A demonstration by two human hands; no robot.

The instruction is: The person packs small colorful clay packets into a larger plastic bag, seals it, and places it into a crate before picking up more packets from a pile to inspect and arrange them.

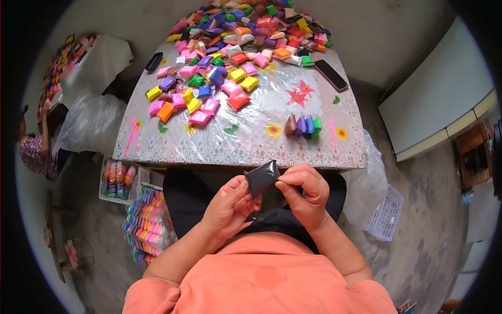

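Observation:
Above my lap, just off the table's near edge, I hold a shiny black packet (262,178) between both hands. My left hand (231,201) grips its left side, thumb on the front. My right hand (305,191) pinches its right edge between thumb and curled fingers. Beyond my right hand, a short row of small packets (303,126) in brown, purple, blue and green stands on the table. A big heap of colourful packets (243,39) covers the far part of the table, with looser ones spreading toward the middle.
The table (183,149) has a patterned plastic cover. A phone (330,75) lies at its right edge, a dark case (153,62) at its left. Bagged packets (149,222) and a crate (116,180) stand lower left. A plastic basket (385,213) is at right. Another person (37,149) sits far left.

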